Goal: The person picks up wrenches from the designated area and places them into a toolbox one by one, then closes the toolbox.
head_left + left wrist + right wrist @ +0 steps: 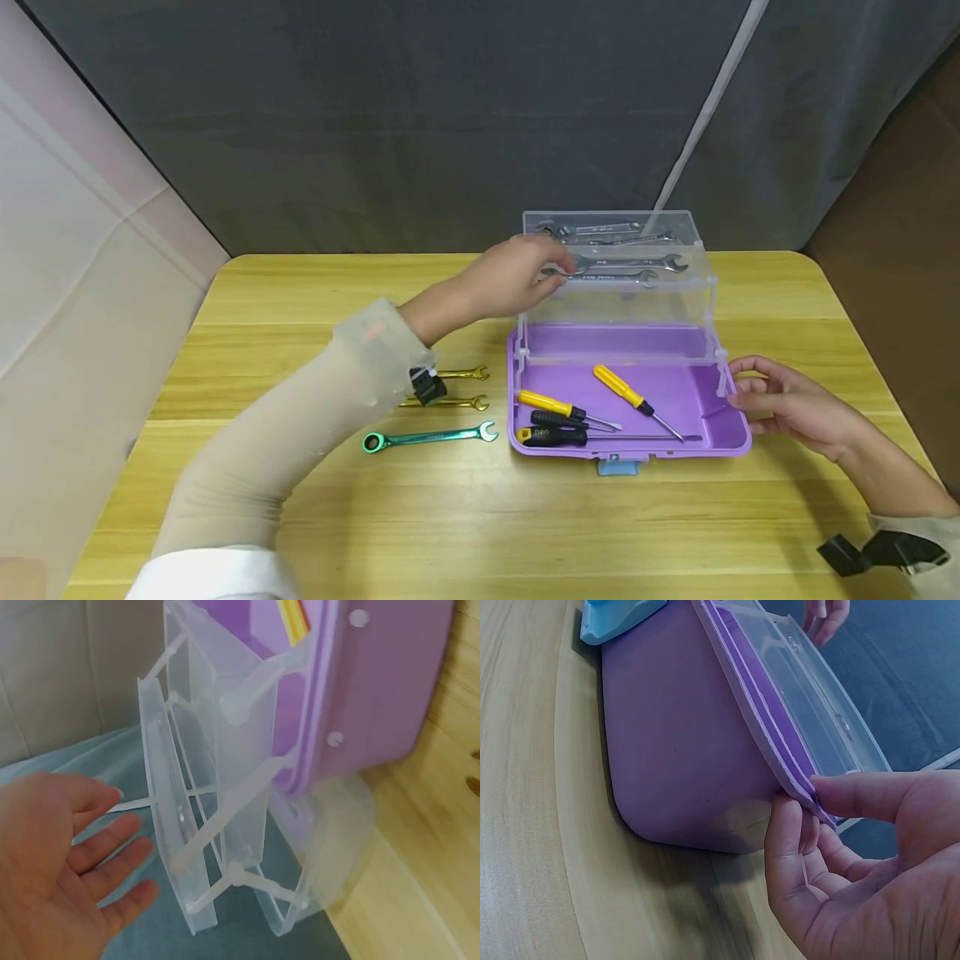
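The left hand [517,271] has its fingers loosely bent and apart, at the left end of the clear trays [622,302]; whether they touch the silver wrenches [630,263] there, several in number, I cannot tell. The right hand [802,410] pinches the rim of the purple box [738,427]. Inside are four screwdrivers [553,404]; beside it, on the counter [450,533], two gold wrenches [467,373] and one green wrench [435,437].

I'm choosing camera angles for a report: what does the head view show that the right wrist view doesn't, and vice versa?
Only the head view: the green wrench and yellow-handled screwdrivers.

Only the right wrist view: the broad outer wall of the purple box.

Both: the right grip holding the box, the clear trays and the blue latch.
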A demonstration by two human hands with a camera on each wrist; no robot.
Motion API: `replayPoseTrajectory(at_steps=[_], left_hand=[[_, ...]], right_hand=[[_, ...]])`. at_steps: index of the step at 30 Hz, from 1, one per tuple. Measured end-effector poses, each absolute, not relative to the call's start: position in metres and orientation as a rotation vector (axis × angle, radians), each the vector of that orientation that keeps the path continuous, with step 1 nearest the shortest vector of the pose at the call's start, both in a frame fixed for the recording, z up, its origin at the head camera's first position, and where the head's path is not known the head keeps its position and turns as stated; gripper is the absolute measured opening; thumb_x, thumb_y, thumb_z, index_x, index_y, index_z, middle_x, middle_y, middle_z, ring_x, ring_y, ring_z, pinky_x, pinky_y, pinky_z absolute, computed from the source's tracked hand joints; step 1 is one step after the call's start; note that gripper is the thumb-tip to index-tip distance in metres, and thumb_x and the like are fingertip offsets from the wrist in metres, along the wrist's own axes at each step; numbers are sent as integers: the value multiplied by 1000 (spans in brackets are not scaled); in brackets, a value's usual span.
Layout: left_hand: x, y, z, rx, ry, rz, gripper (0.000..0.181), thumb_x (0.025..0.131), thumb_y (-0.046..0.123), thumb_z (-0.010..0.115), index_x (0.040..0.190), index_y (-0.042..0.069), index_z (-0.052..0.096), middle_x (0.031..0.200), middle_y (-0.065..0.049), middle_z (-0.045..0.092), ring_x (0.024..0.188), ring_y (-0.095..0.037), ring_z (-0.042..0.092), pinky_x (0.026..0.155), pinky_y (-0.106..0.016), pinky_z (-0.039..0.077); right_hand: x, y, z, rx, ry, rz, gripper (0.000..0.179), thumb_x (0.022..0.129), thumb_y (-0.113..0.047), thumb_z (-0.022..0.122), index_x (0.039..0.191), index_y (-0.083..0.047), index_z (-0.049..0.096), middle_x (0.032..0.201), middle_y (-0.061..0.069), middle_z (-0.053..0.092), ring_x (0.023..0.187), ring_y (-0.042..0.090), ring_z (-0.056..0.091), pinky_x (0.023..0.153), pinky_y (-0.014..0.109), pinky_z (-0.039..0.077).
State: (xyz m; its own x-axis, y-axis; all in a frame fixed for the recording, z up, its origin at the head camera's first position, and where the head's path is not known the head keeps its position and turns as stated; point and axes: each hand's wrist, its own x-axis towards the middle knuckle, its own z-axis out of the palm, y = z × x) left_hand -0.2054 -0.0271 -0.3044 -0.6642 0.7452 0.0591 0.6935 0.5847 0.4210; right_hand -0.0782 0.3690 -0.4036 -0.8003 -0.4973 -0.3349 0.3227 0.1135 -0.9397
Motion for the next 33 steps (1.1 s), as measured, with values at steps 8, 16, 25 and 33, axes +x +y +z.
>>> replayPoseTrajectory(at_steps=[8,16,25,33], left_hand=[[-193,-48,-300,1325,2716,576,40,103,29,62,137,9,62,143,-7,60,138,-25,49,117,-44,35],[-180,-70,-300,1276,2739,448,51,104,41,58,146,12,56,153,-10,49,146,-27,39,121,-49,24],[-170,-94,-303,1270,2769,461,54,102,40,63,146,9,56,154,-13,48,145,-31,40,121,-54,21],[-161,-119,-312,1195,2773,481,54,104,39,59,148,8,53,154,-15,47,144,-33,40,121,-53,22]], right_hand=[[-78,370,-404,-159,1804,-1750,33,102,6,48,123,-18,52,104,2,71,93,18,70,76,36,59],[-78,370,-404,-156,1790,-1756,32,102,6,48,123,-19,53,104,2,71,93,18,70,76,36,59],[-77,370,-404,-150,1803,-1749,33,102,7,49,122,-19,53,103,1,70,91,17,70,75,36,59],[-77,369,-404,-149,1801,-1754,32,102,6,48,123,-19,53,103,1,71,91,17,69,75,35,59]])
